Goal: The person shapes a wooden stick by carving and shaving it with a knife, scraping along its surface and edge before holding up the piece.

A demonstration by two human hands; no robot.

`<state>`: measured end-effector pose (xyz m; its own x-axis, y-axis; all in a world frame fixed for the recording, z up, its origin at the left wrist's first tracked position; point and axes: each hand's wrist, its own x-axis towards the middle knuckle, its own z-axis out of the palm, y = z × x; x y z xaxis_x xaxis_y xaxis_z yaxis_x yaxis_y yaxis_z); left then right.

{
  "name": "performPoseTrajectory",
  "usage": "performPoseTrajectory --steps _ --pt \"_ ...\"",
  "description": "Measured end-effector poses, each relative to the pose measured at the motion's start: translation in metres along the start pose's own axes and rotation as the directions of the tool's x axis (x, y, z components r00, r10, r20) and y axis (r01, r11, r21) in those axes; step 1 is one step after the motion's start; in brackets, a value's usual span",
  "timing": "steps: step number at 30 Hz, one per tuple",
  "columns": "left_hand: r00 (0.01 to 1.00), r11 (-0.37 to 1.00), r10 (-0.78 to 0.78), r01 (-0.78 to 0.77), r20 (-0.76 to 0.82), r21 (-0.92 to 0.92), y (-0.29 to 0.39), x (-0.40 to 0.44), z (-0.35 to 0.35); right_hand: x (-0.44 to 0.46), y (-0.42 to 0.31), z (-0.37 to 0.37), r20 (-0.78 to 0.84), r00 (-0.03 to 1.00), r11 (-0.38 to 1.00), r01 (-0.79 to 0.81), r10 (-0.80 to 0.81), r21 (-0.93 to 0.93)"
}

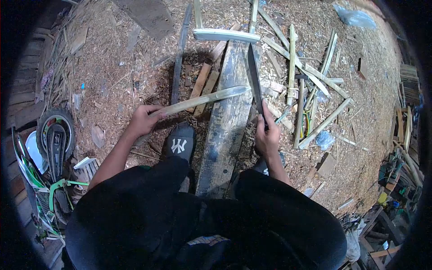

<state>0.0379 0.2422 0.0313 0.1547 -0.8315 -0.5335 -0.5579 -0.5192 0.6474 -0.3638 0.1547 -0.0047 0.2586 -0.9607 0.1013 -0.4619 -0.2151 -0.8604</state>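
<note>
My left hand point(143, 120) is closed around the near end of a pale bamboo strip point(193, 102). The strip slants up to the right, and its far end lies over a worn wooden plank point(225, 130) between my legs. In my right hand point(268, 133) is the handle of a machete point(254, 74), its long dark blade pointing away from me along the plank's right side. The strip's tip is right beside the blade; whether they touch I cannot tell. Across the plank's far end is a curved pale bamboo piece point(227, 35).
Several split bamboo strips point(292, 63) lie scattered to the right on ground covered with wood chips. Short wooden blocks point(200, 85) sit left of the plank. A small green-framed bike point(56, 148) is at the far left. Scrap wood point(407, 130) is piled along the right edge.
</note>
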Motion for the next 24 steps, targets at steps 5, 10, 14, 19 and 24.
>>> performPoseTrajectory --steps 5,10,14,19,24 --pt "0.999 0.997 0.04 -0.039 -0.013 0.059 -0.026 -0.011 0.003 0.0 -0.001 0.002 0.102 0.989 0.994 -0.104 0.105 -0.018" --pt "0.999 0.996 -0.01 0.013 -0.033 0.089 -0.015 -0.022 0.007 -0.007 0.0 0.004 0.082 0.995 0.998 -0.055 0.055 -0.003" --pt "0.999 0.993 -0.053 0.053 -0.009 0.103 -0.03 -0.02 0.013 -0.005 0.005 0.01 0.019 0.991 0.989 0.137 -0.136 -0.052" --pt "0.999 0.994 -0.02 0.024 -0.031 0.111 -0.026 -0.024 0.014 -0.007 0.002 0.009 -0.004 0.993 0.992 0.118 -0.118 -0.039" --pt "0.999 0.995 -0.028 0.03 -0.026 0.096 -0.024 -0.025 0.016 -0.008 0.003 0.008 0.092 0.995 0.994 0.036 -0.026 -0.107"
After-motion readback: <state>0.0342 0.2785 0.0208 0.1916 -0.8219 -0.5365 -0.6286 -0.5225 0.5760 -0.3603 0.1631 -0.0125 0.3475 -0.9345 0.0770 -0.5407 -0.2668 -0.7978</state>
